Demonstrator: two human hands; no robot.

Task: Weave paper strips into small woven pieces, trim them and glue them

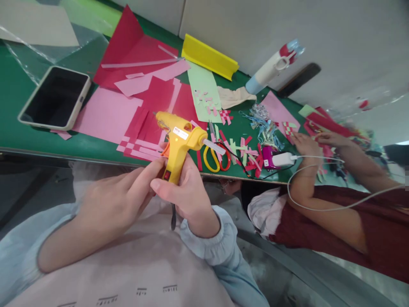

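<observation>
A yellow glue gun is held upright at the table's front edge, its nozzle toward the upper left and a clear glue stick poking out of its back. My right hand is wrapped round the handle, thumb toward the red switch. From the left, my left hand reaches the handle too, its fingers pressed together against it; part of them is hidden. Behind the gun lie red paper and pink paper, with a woven pink and red strip just left of it.
Scissors with yellow and red handles lie right of the gun, near paper strips. A phone rests left. Beyond are a yellow holder and a bottle. Another person's hands work at right, near a purple plug adapter.
</observation>
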